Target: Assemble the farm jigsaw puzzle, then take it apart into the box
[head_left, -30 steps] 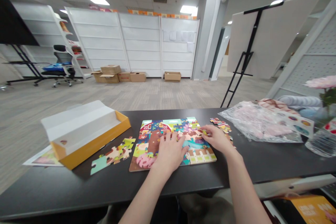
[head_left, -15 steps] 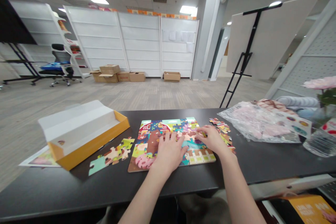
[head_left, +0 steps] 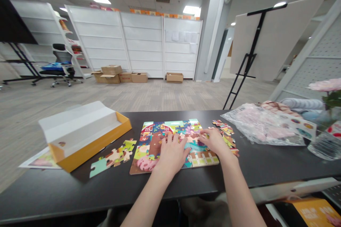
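A colourful jigsaw puzzle (head_left: 156,143) lies flat on the black table (head_left: 112,195). My left hand (head_left: 172,152) rests on the middle of it, fingers spread and holding nothing. On the puzzle's right part is my right hand (head_left: 214,142), its fingers bent down to the surface near a teal area; whether a piece is under the fingertips is hidden. Loose joined pieces (head_left: 114,158) lie left of the puzzle. More loose pieces (head_left: 226,129) are at its right edge, partly behind my right hand.
An open yellow and white box (head_left: 90,145) stands at the left on a printed sheet (head_left: 39,160). Clear plastic bags (head_left: 262,124) and a glass vase (head_left: 326,145) with a pink flower are at the right. Beyond the table stands a board on a black easel (head_left: 247,62).
My right hand has shifted slightly to the left, and its fingers have moved a little over the puzzle. The left hand stays in place.
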The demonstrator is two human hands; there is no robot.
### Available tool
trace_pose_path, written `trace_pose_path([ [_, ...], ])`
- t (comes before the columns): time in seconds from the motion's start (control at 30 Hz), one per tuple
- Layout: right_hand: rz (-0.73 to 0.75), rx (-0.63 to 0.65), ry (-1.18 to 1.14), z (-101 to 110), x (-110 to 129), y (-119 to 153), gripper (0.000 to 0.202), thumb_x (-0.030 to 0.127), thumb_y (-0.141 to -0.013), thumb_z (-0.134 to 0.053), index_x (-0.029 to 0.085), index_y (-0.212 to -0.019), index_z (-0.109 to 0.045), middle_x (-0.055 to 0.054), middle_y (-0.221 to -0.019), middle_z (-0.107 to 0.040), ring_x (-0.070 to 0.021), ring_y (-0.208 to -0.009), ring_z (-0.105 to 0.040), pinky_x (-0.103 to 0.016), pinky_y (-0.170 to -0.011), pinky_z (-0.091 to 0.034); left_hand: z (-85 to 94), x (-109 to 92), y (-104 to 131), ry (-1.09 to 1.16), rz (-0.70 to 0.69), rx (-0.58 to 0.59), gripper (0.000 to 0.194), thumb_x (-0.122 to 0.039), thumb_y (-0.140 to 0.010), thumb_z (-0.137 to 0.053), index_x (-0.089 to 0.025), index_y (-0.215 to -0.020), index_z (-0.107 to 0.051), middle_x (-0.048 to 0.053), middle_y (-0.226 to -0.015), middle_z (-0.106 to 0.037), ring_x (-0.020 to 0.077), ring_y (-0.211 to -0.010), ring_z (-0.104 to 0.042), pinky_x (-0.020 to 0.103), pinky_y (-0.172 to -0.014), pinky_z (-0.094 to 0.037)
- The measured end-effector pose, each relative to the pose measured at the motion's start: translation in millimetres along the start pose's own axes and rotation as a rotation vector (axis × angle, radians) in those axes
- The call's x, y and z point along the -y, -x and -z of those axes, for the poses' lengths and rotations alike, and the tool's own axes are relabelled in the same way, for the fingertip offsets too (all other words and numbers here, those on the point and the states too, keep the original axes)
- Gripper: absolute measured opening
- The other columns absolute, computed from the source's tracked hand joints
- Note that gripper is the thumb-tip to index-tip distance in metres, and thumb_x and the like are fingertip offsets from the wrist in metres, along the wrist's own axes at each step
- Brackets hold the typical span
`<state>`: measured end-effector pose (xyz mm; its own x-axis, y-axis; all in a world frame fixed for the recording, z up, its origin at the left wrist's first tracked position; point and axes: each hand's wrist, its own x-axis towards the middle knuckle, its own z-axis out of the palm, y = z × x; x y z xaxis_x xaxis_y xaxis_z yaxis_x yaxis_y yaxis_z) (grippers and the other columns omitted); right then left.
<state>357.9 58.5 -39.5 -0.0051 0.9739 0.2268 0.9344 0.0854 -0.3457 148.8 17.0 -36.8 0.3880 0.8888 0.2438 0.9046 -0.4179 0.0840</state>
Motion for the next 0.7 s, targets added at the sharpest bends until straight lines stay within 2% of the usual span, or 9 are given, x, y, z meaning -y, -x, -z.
trace_pose_path([
  [0.27,-0.011,-0.011,-0.091,-2.6,-4.1,-1.7,0.023,0.026,-0.077,-0.072,0.018,-0.097,-0.078,-0.01,-0.096,-0.077,-0.026,-0.094,-0.068,-0.032,-0.084,-0.048,1.3,0.2,0.6,0.005,-0.011,0.021,0.039,-0.046,-0.099,-0.047,-0.03,-0.132,-0.058,0.012,-0.13,-0.059,0.0334,-0.121,-0.05,0.05,-0.097,-0.042],
  [0.43,-0.109,-0.068,-0.134,-2.6,-7.3,3.9,0.043,0.033,-0.074,-0.077,0.014,-0.112,-0.071,-0.014,-0.105,-0.074,-0.0257,-0.093,-0.068,-0.033,-0.08,-0.049,-0.6,2.1,0.0,0.007,-0.009,0.011,0.038,-0.047,-0.098,-0.047,-0.03,-0.131,-0.059,0.011,-0.13,-0.059,0.0335,-0.122,-0.049,0.05,-0.099,-0.04],
  [0.57,-0.082,-0.04,-0.124,-2.5,-5.4,5.1,0.035,0.035,-0.076,-0.075,0.012,-0.102,-0.073,-0.012,-0.098,-0.073,-0.0243,-0.086,-0.068,-0.031,-0.076,-0.048,0.3,3.4,0.1,0.005,-0.007,0.015,0.04,-0.046,-0.099,-0.047,-0.029,-0.133,-0.059,0.012,-0.129,-0.06,0.0332,-0.122,-0.049,0.05,-0.099,-0.04],
  [0.7,-0.093,-0.049,-0.092,-1.6,-2.5,3.8,0.035,0.036,-0.076,-0.074,0.012,-0.101,-0.074,-0.012,-0.094,-0.073,-0.0247,-0.085,-0.067,-0.031,-0.074,-0.047,1.7,3.6,0.4,0.004,-0.004,0.013,0.04,-0.046,-0.099,-0.047,-0.029,-0.133,-0.059,0.012,-0.129,-0.06,0.0328,-0.121,-0.05,0.05,-0.099,-0.041],
])
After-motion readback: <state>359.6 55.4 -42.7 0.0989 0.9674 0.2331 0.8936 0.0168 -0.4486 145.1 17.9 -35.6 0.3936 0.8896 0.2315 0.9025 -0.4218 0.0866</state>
